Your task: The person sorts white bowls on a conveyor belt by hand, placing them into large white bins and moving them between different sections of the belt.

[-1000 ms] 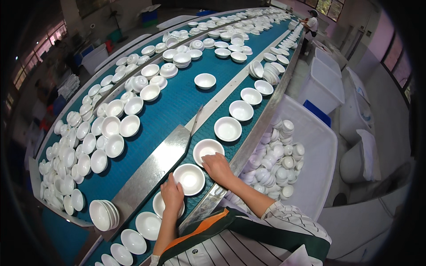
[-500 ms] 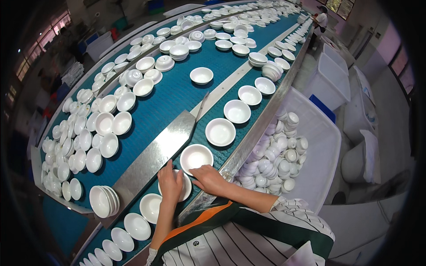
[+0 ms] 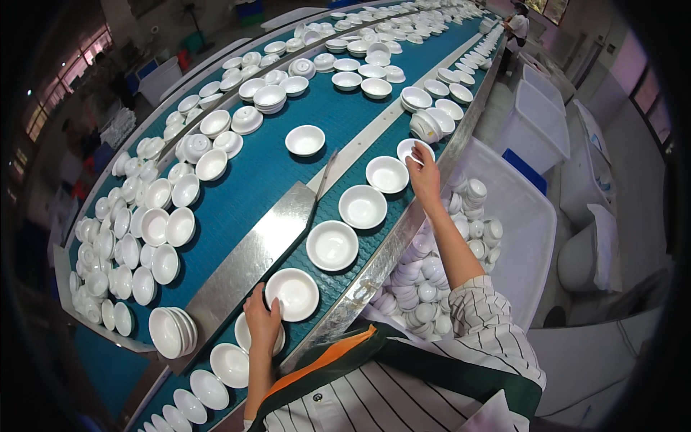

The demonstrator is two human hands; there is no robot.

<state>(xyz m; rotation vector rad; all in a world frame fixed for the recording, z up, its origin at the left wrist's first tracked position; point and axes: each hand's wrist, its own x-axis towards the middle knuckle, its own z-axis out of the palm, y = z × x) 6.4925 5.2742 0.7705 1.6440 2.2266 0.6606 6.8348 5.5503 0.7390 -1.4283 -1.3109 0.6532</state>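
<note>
A single-file row of white bowls runs along the near lane of the blue conveyor belt (image 3: pixel 327 277). My left hand (image 3: pixel 262 322) is open, thumb apart from the fingers, against the lower left of a white bowl (image 3: pixel 292 294). It partly covers another bowl (image 3: pixel 243 333) behind it. Farther up the lane, my right hand (image 3: pixel 425 175) grips the rim of a bowl (image 3: pixel 407 148), fingers over its near side. Between my hands stand three upright bowls, the middle one (image 3: pixel 362 206) near the lane's centre. Just beyond my right hand, a bowl lies tipped on its side (image 3: pixel 426 127).
A metal guide plate (image 3: pixel 252 248) divides the lane from the wide belt, which carries many bowls. Stacked bowls (image 3: pixel 171 333) rest at the plate's lower end. Right of the metal edge, a white bin (image 3: pixel 529 237) holds piled bowls. A person (image 3: pixel 517 27) stands at the far end.
My right hand has left the near bowl and reached up the lane to a farther one. My left hand has shifted slightly down and left. The bowls have moved toward the lower left.
</note>
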